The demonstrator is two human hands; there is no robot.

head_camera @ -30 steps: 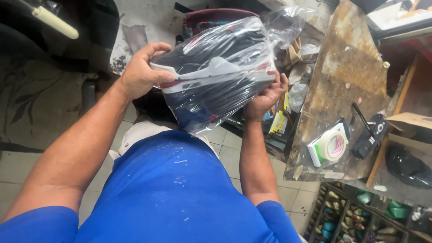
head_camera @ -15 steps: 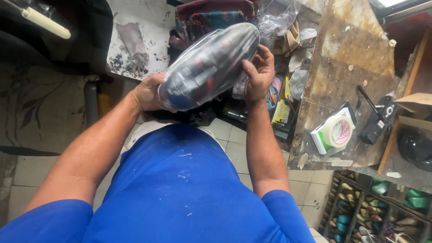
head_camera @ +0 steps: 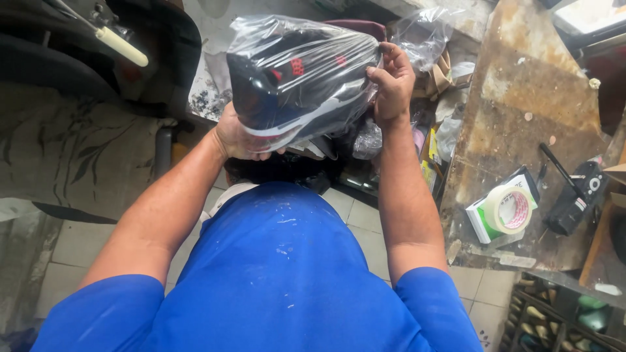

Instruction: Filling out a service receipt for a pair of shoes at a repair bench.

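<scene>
Raised and turned since half a second ago, the clear bag [head_camera: 297, 78] with its black shoe already inside sits above my lap, left hand [head_camera: 238, 137] clamped beneath, right hand [head_camera: 391, 81] pinching its unsealed end, tape roll [head_camera: 508, 208] right of the bag on the cluttered bench [head_camera: 521, 98].

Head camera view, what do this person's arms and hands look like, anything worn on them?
Both forearms are bare. Short bright blue sleeves cover the upper arms, the shirt flecked with pale specks. The left hand and right hand show no gloves; no watch or rings visible.
</scene>
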